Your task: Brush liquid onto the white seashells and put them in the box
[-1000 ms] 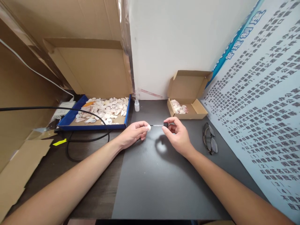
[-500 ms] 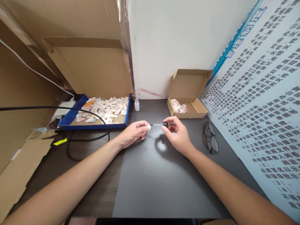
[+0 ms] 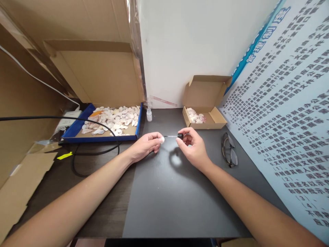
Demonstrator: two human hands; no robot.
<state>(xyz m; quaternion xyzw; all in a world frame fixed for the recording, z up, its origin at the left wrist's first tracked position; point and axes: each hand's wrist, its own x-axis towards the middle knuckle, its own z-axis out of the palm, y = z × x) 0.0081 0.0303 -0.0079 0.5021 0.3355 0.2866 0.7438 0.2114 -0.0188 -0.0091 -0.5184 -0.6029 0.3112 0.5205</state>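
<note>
Between thumb and fingers, my left hand [image 3: 147, 146] pinches a small whitish shell [image 3: 161, 140] above the dark table. My right hand [image 3: 192, 145] grips the black cap of a thin brush applicator [image 3: 180, 136], its stem pointing left. The brush tip is at the shell's right edge; whether it touches I cannot tell. Behind the hands stands a small glass bottle [image 3: 149, 115] with a white label, its neck without a cap. A blue-rimmed cardboard box [image 3: 102, 139] full of pale shells [image 3: 120, 118] is beyond my left hand.
A smaller open cardboard box [image 3: 205, 126] holds shells [image 3: 194, 116] at the back right. Glasses [image 3: 229, 150] lie right of my right hand. Black cable [image 3: 118, 144] loops near my left forearm. A yellow strip [image 3: 64, 156] and a white power strip [image 3: 67, 120] are at left.
Both hands keep nearly the same pose, with the brush still at the shell. The whole view has shifted very slightly.
</note>
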